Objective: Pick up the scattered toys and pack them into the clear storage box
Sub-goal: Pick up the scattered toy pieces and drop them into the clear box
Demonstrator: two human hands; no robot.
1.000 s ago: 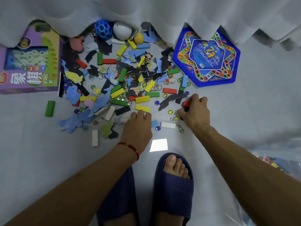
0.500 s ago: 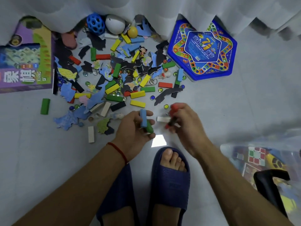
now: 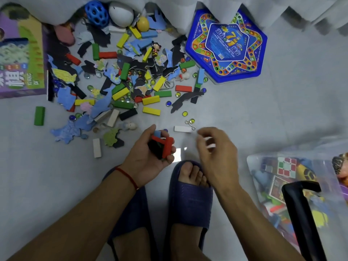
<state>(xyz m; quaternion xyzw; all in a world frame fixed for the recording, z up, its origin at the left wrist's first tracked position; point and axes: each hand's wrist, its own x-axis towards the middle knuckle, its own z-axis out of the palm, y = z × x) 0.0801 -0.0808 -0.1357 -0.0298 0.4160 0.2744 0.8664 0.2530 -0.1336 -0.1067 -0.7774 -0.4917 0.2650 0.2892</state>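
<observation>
Blocks (image 3: 163,146) in left hand (image 3: 150,157) (red uppermost)

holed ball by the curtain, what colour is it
Blue holed ball, clearest in the head view.

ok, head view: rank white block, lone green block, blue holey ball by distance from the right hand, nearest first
From the right hand:
1. White block, on the floor just beyond the hand, slightly to its left.
2. Lone green block, far left, apart from the pile.
3. Blue holey ball, top of the pile at the curtain edge, farthest.
</observation>
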